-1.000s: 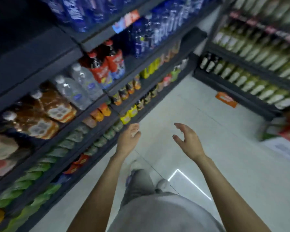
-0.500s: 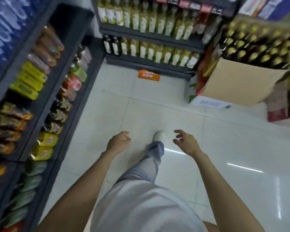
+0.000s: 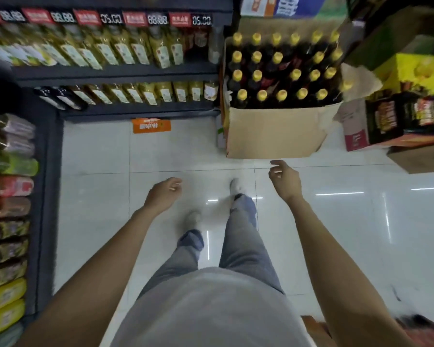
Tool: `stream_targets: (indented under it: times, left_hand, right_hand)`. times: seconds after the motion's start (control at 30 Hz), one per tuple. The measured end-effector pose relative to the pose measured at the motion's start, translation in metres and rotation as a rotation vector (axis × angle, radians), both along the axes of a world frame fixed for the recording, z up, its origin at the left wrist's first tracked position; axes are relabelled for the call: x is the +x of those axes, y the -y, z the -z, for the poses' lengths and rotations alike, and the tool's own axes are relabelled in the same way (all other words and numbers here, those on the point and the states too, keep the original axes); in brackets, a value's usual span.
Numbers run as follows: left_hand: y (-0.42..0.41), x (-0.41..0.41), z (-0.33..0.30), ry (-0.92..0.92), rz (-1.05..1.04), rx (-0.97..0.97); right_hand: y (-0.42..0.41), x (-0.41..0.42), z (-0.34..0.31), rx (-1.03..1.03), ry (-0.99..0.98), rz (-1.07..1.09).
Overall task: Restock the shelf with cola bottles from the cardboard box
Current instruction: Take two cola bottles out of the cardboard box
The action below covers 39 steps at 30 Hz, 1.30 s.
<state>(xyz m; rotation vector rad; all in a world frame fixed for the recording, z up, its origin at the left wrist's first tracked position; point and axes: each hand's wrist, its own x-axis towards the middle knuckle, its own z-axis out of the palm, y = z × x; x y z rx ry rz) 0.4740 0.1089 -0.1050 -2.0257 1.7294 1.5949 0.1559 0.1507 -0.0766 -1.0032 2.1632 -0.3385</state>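
— Head camera: what are the hands doing?
— Left hand (image 3: 164,192) is hanging loosely curled, holding nothing; right hand (image 3: 284,180) is reaching out, fingers spread, empty, near the cardboard box (image 3: 273,132).
— And the cola bottles (image 3: 281,71)?
— They are standing upright inside that box on the floor (image 3: 105,156), beside the shelf (image 3: 115,71).

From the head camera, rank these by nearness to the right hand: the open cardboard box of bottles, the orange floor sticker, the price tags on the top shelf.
From the right hand:
1. Cardboard box, just ahead of the fingertips, on the floor.
2. Orange floor sticker, ahead and to the left, at the shelf's foot.
3. Price tags, farthest, along the top shelf edge at upper left.
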Motion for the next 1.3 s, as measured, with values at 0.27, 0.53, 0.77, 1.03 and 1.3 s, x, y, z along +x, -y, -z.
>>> stream_targets:
  times: [0.27,0.53,0.77,1.03,1.3]
  left_hand:
    - [0.110,-0.165,-0.010,-0.031,-0.048,-0.187]
    - [0.196,-0.298,0.001,0.124,-0.055,-0.462]
    - [0.269,-0.314,0.026,0.484,0.272,-0.523]
    - [0.298,-0.310,0.047,0.656,0.565,-0.368]
    - [0.303,-0.300,0.063,0.710,0.738,-0.463]
  right_hand:
    - [0.154,-0.145,0.010,-0.245,-0.108,-0.275]
    - [0.285,-0.210,0.040,-0.071,-0.242,-0.759]
    - [0.330,-0.217,0.071,0.174,-0.276,-1.013]
    - [0.333,-0.226,0.076,0.052,-0.140,-0.974]
    - [0.373,-0.227,0.094,0.331,-0.199,-1.510]
